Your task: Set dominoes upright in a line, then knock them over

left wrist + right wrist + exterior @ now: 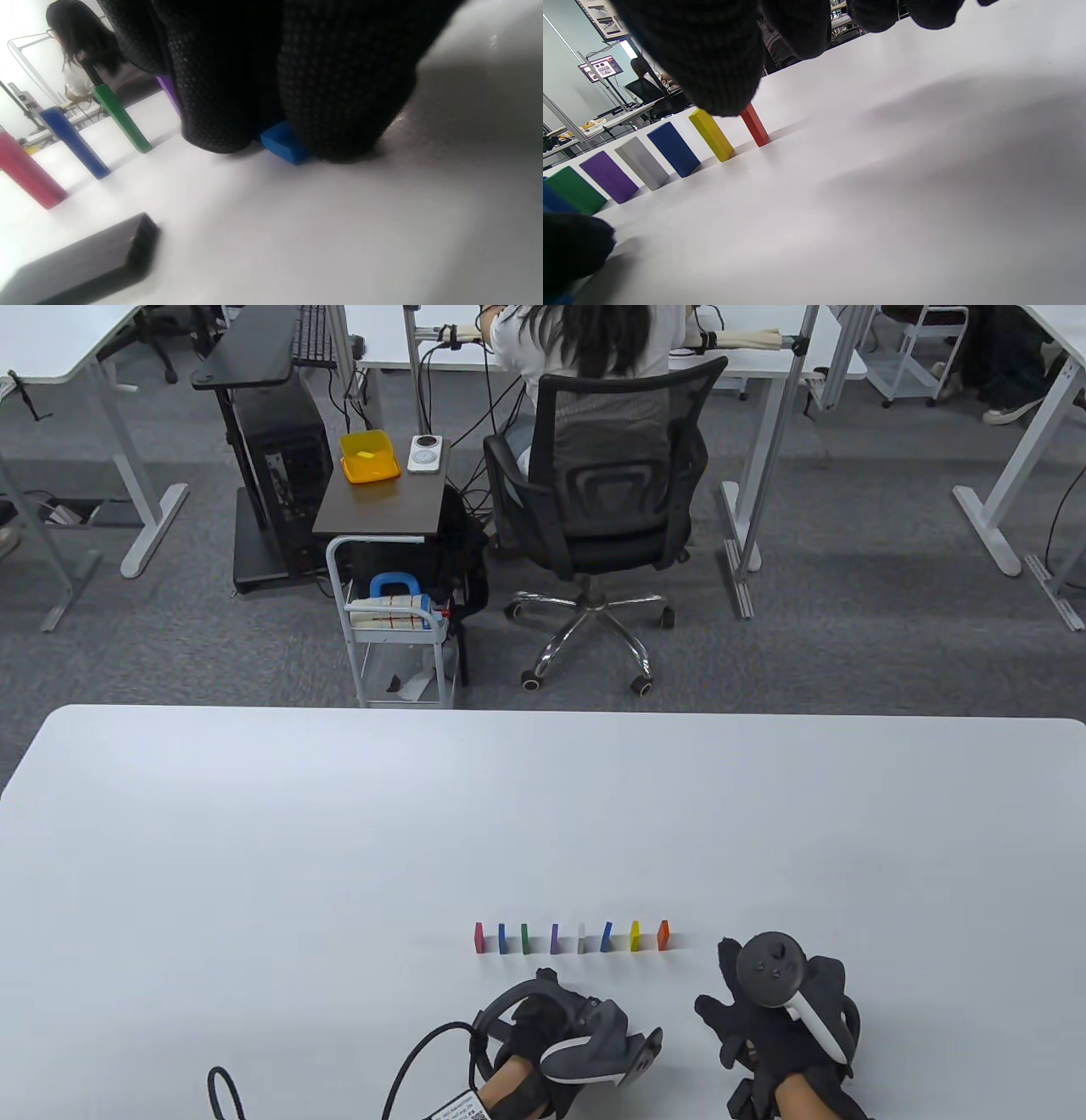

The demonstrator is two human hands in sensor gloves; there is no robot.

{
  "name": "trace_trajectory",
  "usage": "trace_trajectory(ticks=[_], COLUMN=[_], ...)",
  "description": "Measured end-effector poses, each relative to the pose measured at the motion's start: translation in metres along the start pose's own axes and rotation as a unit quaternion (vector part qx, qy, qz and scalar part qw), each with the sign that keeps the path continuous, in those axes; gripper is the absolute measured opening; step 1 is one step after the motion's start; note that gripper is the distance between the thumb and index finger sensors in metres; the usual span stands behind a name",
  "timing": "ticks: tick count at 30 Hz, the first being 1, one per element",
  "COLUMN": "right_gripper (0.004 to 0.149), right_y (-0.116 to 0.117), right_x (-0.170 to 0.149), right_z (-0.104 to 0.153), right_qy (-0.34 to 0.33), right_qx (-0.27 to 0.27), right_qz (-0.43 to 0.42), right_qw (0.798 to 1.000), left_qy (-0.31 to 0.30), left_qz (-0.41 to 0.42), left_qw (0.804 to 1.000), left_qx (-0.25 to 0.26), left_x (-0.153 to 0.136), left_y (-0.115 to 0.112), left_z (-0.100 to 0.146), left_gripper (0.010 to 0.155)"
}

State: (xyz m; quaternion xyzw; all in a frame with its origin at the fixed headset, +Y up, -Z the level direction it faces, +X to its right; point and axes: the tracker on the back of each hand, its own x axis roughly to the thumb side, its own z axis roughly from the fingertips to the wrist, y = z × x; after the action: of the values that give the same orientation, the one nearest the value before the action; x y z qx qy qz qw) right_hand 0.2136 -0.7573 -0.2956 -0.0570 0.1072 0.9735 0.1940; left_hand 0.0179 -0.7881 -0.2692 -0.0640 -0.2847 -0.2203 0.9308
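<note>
Eight dominoes stand upright in a row on the white table (254, 848): pink (479, 937), blue (502, 938), green (525, 938), purple (555, 938), white (581, 938), blue (607, 937), yellow (635, 937), orange-red (663, 935). My left hand (551, 988) lies just in front of the row's middle. In the left wrist view its fingers (339, 106) touch the table with a further blue domino (283, 146) pinched low between them. My right hand (721, 984) rests beside the orange-red end (755, 125), its fingers (712, 63) relaxed and holding nothing.
A black cable (407, 1069) trails from my left wrist along the table's near edge. Beyond the far edge stand a wire trolley (399, 645) and an office chair (594, 500) with a seated person. The table reaches wide to the left and behind the row.
</note>
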Motion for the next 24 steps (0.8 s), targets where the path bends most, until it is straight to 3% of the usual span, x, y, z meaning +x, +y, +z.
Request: trace_trajectory(ticks=[7,12,20,24], right_gripper=[0.078,0.078,0.078,0.078], right_y=[0.0,0.0,0.002,0.003], right_x=[-0.001,-0.001,-0.002,-0.002], right_z=[-0.001,-0.001,-0.002,-0.002], right_qy=[0.001,0.002,0.004,0.006], right_qx=[0.0,0.002,0.005,0.006], right_qz=[-0.001,-0.002,-0.001,0.0], right_qw=[1.0,1.0,1.0,1.0], left_qy=[-0.004,0.01,0.057,0.09], left_qz=[0.037,0.119,0.309,0.397], left_qw=[0.999,0.992,0.94,0.896], left_qx=[-0.011,0.03,0.131,0.177], left_x=[-0.012,-0.039,-0.114,-0.155], left_y=[0.0,0.016,0.037,0.029], left_z=[0.004,0.015,0.046,0.062], left_gripper=[0.066,0.061,0.06,0.059])
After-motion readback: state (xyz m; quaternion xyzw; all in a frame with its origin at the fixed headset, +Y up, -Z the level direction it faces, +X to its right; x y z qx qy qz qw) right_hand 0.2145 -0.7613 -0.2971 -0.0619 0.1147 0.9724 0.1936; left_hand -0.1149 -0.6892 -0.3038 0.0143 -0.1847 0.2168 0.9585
